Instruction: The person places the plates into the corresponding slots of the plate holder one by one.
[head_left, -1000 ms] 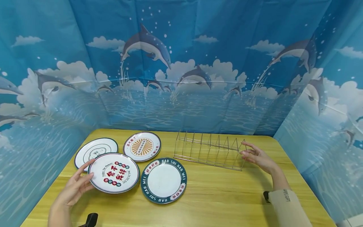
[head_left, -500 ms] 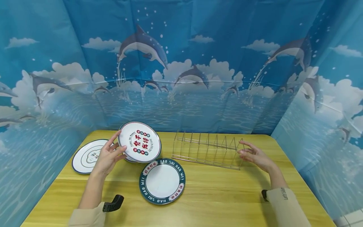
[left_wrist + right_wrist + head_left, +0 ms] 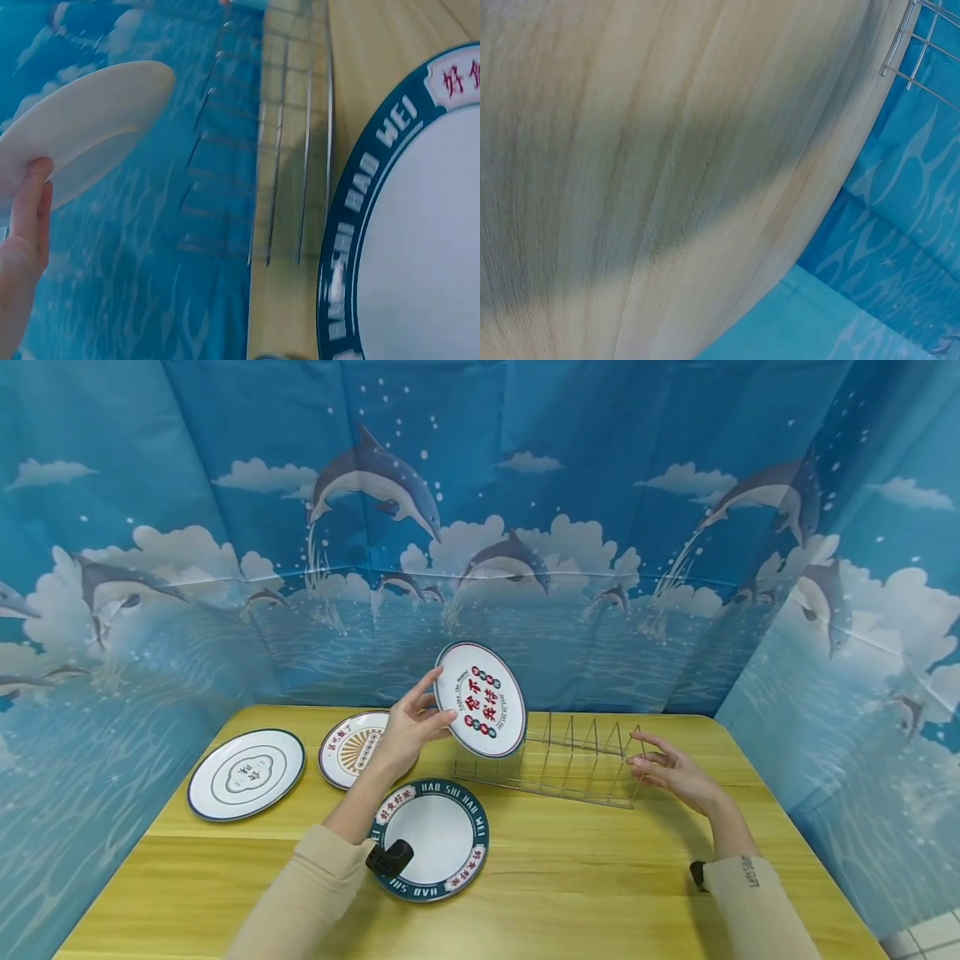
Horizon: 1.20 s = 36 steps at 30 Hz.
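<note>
My left hand (image 3: 408,727) pinches the left edge of a white plate (image 3: 483,693) with red characters and a dark rim. The plate is raised and tilted, overlapping the left end of the wire dish rack (image 3: 555,792) in the head view. From the left wrist view, its plain white underside (image 3: 90,112) shows above the fingers. At the rack's right end, my right hand (image 3: 682,781) holds the end wire between thumb and fingers. The right wrist view has only a corner of the rack, without the hand.
A green-rimmed plate (image 3: 438,839) lies in front of the rack, partly under my left forearm. A sunburst plate (image 3: 348,747) sits behind that forearm, and a plate with a grey emblem (image 3: 247,777) lies at far left. A dolphin-print curtain (image 3: 480,568) stands behind the wooden table (image 3: 570,893).
My left hand has carried the red-character plate right and upward from the other plates to the rack's left end, tilting it steeper. My right hand has stayed at the rack's right end.
</note>
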### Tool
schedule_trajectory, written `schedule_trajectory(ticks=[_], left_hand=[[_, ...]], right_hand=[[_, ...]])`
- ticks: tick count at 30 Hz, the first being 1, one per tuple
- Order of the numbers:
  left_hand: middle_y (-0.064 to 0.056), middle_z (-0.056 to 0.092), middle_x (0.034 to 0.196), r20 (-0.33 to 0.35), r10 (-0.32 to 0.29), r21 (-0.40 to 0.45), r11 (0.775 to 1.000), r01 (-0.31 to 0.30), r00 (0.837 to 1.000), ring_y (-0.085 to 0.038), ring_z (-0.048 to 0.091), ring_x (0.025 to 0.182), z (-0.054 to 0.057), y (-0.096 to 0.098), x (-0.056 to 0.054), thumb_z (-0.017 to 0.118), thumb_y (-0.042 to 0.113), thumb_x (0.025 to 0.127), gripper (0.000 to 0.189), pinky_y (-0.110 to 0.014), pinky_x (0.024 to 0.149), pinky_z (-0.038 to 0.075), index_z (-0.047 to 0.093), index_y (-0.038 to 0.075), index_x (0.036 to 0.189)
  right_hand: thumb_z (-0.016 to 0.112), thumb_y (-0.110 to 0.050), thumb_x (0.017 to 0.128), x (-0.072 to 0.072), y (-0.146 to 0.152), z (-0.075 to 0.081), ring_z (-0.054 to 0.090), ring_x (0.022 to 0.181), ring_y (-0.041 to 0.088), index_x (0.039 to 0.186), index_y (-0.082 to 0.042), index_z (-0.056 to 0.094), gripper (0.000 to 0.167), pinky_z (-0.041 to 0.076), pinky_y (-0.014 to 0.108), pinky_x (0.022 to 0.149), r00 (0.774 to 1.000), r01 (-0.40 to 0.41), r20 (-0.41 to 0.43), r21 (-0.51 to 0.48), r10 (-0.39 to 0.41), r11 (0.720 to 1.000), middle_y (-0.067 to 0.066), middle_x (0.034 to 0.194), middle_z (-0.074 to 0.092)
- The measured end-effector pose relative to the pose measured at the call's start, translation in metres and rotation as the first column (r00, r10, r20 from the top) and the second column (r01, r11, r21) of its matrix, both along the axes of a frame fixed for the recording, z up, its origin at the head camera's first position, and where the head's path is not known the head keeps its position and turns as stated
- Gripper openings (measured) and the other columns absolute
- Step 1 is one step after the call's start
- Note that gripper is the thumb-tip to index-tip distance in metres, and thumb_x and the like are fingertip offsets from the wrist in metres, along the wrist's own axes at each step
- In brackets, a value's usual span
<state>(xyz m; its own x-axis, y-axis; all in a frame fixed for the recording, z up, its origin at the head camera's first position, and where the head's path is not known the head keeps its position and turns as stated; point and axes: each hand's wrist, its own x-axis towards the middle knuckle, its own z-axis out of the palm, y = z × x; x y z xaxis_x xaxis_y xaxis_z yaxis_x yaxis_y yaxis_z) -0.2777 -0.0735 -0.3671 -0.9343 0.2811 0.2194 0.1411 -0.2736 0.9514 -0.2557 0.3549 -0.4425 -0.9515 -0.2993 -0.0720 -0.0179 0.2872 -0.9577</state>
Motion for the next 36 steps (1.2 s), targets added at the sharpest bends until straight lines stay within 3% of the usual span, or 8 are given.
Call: schedule_trajectory(ticks=[9,19,23,31,36], left_hand=[[-0.021,0.048,0.12,-0.022,-0.109,-0.023,0.994,0.108,0.994,-0.012,0.061,0.086,-0.006,0.07,-0.008,0.059,-0.003,0.085,0.063,-0.039,0.075,0.055,0.039,0.022,0.14],[-0.026,0.046,0.123,0.014,-0.18,-0.01,0.984,0.18,0.984,-0.013,0.061,0.084,-0.007,0.122,-0.011,0.062,-0.003,0.084,0.065,-0.052,0.079,0.05,0.038,0.02,0.141],[-0.024,0.05,0.118,0.023,-0.158,-0.047,0.986,0.159,0.987,-0.016,0.063,0.082,-0.005,0.138,-0.006,0.065,-0.001,0.081,0.064,-0.043,0.071,0.056,0.044,0.02,0.137],[-0.018,0.055,0.111,-0.065,-0.107,-0.213,0.973,0.091,0.992,-0.014,0.062,0.076,0.001,0.166,0.006,0.07,0.008,0.08,0.06,-0.029,0.059,0.057,0.049,0.021,0.134],[-0.009,0.053,0.109,-0.083,-0.078,-0.268,0.962,0.053,0.993,-0.008,0.058,0.075,-0.002,0.177,0.005,0.072,0.014,0.079,0.06,-0.031,0.061,0.057,0.05,0.029,0.132]], right_hand=[[0.049,-0.021,0.096,0.0,0.002,0.003,0.057,0.103,0.02,0.146,-0.006,0.013,0.064,0.047,0.039,0.092,1.0,0.003,0.015,-0.02,-0.003,1.0,0.014,0.123,0.051],[0.052,-0.022,0.094,-0.002,0.0,0.001,0.057,0.104,0.021,0.146,-0.006,0.014,0.066,0.049,0.03,0.089,0.999,0.038,0.039,-0.03,-0.037,0.999,0.008,0.119,0.056],[0.051,-0.02,0.095,-0.002,0.0,-0.001,0.057,0.104,0.023,0.146,-0.006,0.014,0.064,0.049,0.031,0.089,0.998,0.037,0.047,-0.047,-0.035,0.998,0.007,0.118,0.057],[0.047,-0.019,0.096,-0.002,0.0,0.0,0.056,0.102,0.023,0.146,-0.005,0.012,0.062,0.048,0.035,0.09,0.999,-0.006,0.032,-0.05,0.007,0.999,0.002,0.116,0.057],[0.046,-0.018,0.097,-0.002,-0.001,0.001,0.056,0.101,0.021,0.146,-0.009,0.014,0.059,0.048,0.032,0.089,0.999,-0.004,0.042,-0.068,0.007,0.998,0.002,0.117,0.057]])
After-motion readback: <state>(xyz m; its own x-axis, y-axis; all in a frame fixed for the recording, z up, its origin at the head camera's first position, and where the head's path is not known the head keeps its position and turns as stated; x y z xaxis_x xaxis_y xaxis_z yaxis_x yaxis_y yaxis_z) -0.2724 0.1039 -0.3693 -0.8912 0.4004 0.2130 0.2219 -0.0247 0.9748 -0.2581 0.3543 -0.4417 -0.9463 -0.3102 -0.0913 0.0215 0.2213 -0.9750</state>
